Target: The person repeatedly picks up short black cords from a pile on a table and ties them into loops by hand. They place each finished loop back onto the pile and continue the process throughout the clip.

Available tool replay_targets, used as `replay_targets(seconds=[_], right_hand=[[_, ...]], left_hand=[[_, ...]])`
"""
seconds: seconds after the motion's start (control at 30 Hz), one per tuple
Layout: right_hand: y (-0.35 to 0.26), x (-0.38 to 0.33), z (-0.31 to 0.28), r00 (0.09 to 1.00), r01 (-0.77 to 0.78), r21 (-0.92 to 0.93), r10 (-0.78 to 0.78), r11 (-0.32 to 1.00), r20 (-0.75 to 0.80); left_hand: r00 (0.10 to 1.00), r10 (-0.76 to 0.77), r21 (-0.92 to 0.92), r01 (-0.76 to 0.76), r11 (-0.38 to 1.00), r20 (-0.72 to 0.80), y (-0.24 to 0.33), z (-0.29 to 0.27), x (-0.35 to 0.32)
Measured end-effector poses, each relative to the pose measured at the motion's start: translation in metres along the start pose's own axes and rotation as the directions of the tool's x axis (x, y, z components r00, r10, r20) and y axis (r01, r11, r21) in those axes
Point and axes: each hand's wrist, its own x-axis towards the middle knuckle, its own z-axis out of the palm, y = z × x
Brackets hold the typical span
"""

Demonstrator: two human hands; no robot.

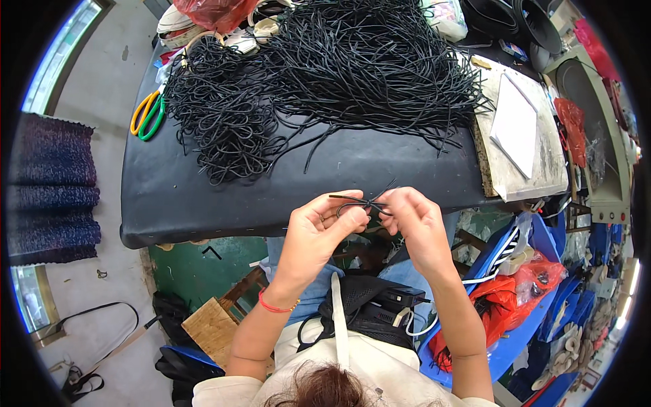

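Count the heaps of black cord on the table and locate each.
2: a looped heap on the left, beside the scissors, and a larger heap of straighter strands to its right. Others may be hidden.

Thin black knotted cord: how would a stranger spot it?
Find the black-covered table, then the bare left hand and right hand near its front edge. Held between them is the thin black knotted cord, apart from the black cord piles beyond.

Your left hand [319, 230] and right hand [415, 217] cover parts of the black cord [367, 203] between them, and the way its strands cross is too small to tell. The upper edge cuts off the red bag [215, 13] and the large cord heap [369, 64], and you cannot make out what the bag holds.
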Motion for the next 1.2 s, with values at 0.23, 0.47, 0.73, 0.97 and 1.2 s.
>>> replay_targets(seconds=[0.23, 0.47, 0.73, 0.97, 1.2], right_hand=[[-0.009, -0.006, 0.012, 0.996, 0.045, 0.036, -0.048, 0.998, 0.076], [-0.001, -0.005, 0.019, 0.992, 0.121, 0.027, -0.122, 0.992, 0.044], [-0.017, 0.088, 0.000, 0.664, 0.434, -0.864, -0.739, 0.255, 0.115], [-0.003, 0.100, 0.000, 0.570, 0.419, -0.907, -0.792, 0.053, 0.217], [-0.024, 0.028, 0.002, 0.494, 0.609, -0.792, -0.804, 0.048, 0.332]], left_hand=[[0.984, 0.124, -0.055, -0.132, 0.990, -0.131, -0.013, 0.010, -0.005], [0.969, 0.168, 0.013, -0.169, 0.986, -0.180, -0.011, 0.013, -0.002], [0.561, 0.817, 0.989, 0.027, 0.149, -0.138, 0.087, -0.098, 0.042], [0.410, 0.887, 0.954, -0.282, -0.098, 0.212, 0.068, -0.052, 0.040], [0.649, 0.673, 0.824, -0.558, 0.103, 0.355, 0.020, -0.018, 0.034]])
